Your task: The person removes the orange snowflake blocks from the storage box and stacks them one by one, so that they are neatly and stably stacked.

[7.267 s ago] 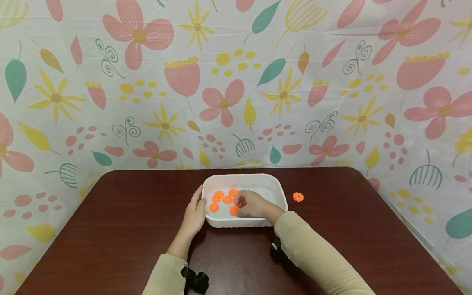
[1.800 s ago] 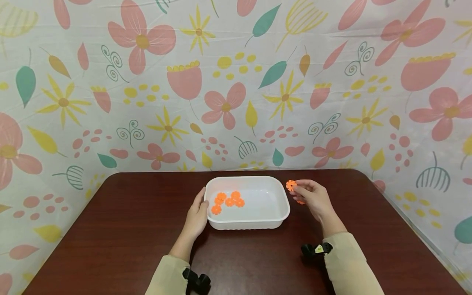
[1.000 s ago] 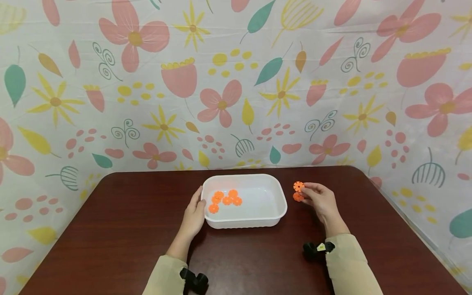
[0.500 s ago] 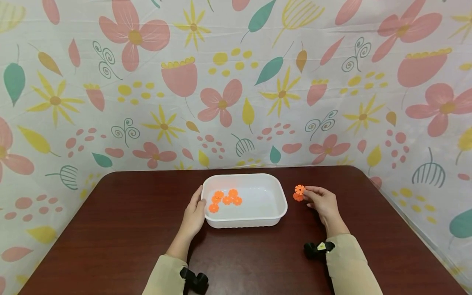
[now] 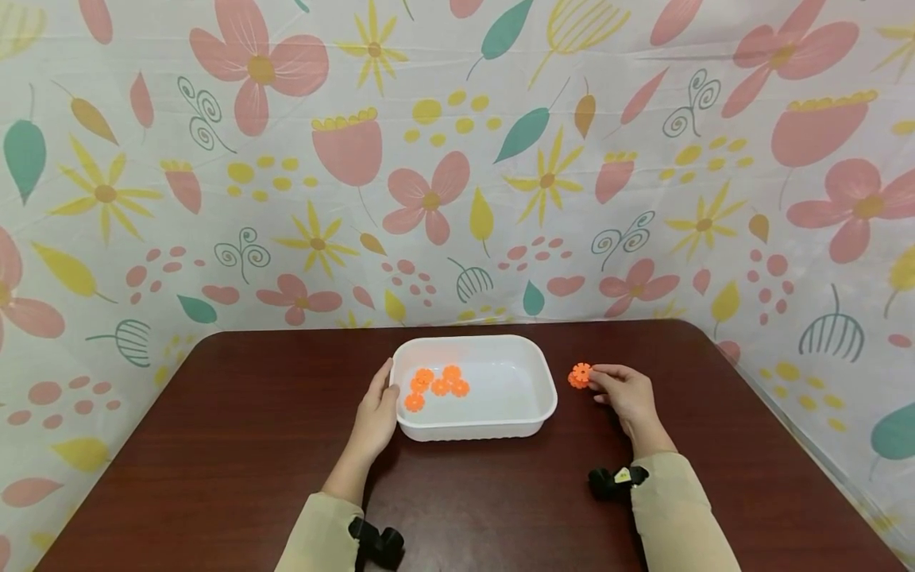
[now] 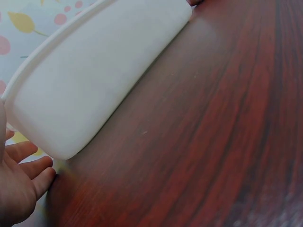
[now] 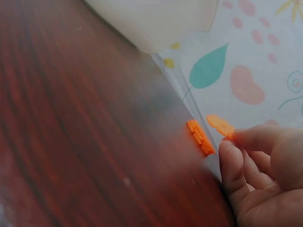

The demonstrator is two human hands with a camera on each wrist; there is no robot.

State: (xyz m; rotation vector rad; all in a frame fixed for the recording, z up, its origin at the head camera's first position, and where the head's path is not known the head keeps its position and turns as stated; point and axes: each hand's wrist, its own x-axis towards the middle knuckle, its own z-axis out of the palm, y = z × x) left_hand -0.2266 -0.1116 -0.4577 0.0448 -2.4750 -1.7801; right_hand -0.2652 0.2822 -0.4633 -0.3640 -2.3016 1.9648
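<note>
Pinching one notched orange flower disc [image 5: 583, 371], the right hand [image 5: 629, 400] holds it between thumb and fingers just to the right of the white tray [image 5: 465, 432]. The right-wrist view shows a layered orange pile [image 7: 200, 137] on the bench [image 5: 465, 500] beside it, with a slight gap between the held disc and the pile — how many discs lie there, I cannot tell. Inside the tray, at its left half, at least six orange discs [image 5: 440, 387] can be counted, some overlapping. The left hand [image 5: 375, 415] rests against the tray's left end, its fingers extended along the outer wall rather than clenched, the thumb by the rim.

One small yellow label [image 5: 623, 476] sits on the right black wrist mount [image 5: 602, 485] — its marking is too small to read. A second black wrist mount [image 5: 377, 543] is on the left. Both sleeves [image 5: 679, 508] are beige. Behind the bench hangs one floral cloth [image 5: 457, 191], printed in pink, yellow and green.
</note>
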